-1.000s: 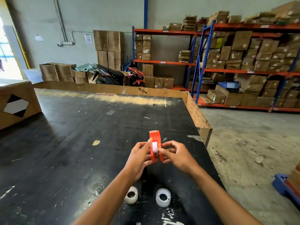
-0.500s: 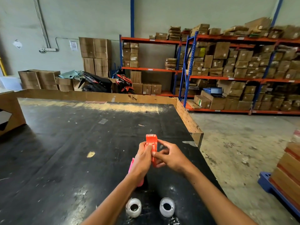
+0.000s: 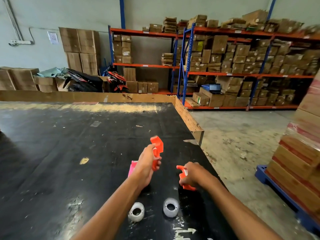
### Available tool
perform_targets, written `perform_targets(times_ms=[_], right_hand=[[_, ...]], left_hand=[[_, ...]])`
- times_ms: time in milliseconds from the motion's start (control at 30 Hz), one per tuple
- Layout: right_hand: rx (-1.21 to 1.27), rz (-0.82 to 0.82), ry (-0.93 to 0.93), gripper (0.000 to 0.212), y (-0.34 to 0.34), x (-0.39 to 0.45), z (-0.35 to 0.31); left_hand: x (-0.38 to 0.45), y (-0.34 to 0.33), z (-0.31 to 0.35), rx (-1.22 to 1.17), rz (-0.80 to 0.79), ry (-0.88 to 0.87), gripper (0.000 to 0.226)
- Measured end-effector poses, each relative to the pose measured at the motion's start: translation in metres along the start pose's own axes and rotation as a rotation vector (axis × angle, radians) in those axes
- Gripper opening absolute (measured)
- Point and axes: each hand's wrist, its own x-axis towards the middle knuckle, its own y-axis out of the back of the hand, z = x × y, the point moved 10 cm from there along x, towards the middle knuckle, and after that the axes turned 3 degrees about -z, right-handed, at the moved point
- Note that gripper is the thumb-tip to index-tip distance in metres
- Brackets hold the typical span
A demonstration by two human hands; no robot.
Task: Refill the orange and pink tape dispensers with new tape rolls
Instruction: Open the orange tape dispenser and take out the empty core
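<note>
The orange tape dispenser is in two pieces. My left hand (image 3: pixel 147 166) grips one orange half (image 3: pixel 157 149), held upright above the black table (image 3: pixel 60 153). My right hand (image 3: pixel 194 174) holds the other orange half (image 3: pixel 184 179) low over the table, to the right. The pink dispenser (image 3: pixel 132 168) lies on the table just left of my left wrist, mostly hidden by it. Two clear tape rolls lie near me between my forearms: a left roll (image 3: pixel 136 212) and a right roll (image 3: pixel 170 207).
The table's right edge (image 3: pixel 199 135) drops to a concrete floor. A stack of cartons on a blue pallet (image 3: pixel 297 163) stands at the right. Shelves of cardboard boxes (image 3: pixel 242 63) and a motorbike (image 3: pixel 114 82) fill the background.
The orange dispenser was held together in both hands; now it is split, with my right hand carrying one half down and to the right. The camera view has shifted left.
</note>
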Motion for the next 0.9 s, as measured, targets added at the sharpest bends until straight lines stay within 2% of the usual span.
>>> perform_targets(times_ms=[133,300,367,433,467,533,633,800,900], right_hand=[[-0.003,0.094,0.039,0.041,-0.001,0.003,-0.005],[0.044,0.038,0.055,0.041,-0.004,0.007,-0.005],[0.167,0.149,0.131,0.031,0.017,0.002,-0.012],[0.435,0.298,0.253,0.027,0.046,-0.013,-0.026],[0.561,0.319,0.321,0.028,0.057,-0.022,-0.037],[0.687,0.240,0.458,0.025,0.064,-0.037,-0.064],[0.621,0.164,0.581,0.026,0.056,-0.045,-0.090],[0.638,0.162,0.677,0.029,0.052,-0.048,-0.099],[0.639,0.210,0.706,0.021,0.056,-0.053,-0.099]], left_hand=[[-0.002,-0.002,-0.016,-0.058,-0.003,0.087,0.027],[-0.009,0.003,-0.016,-0.139,0.003,0.102,0.031],[-0.011,0.009,-0.013,-0.138,0.029,0.085,0.029],[-0.013,0.013,-0.010,-0.122,0.057,0.061,0.027],[-0.014,0.013,-0.008,-0.113,0.064,0.051,0.027],[-0.015,0.011,-0.006,-0.101,0.056,0.033,0.029],[-0.019,0.003,0.000,-0.092,0.026,0.007,0.031],[-0.024,0.006,0.004,-0.058,0.038,-0.036,0.033],[-0.024,0.006,0.004,-0.010,0.030,-0.059,0.033]])
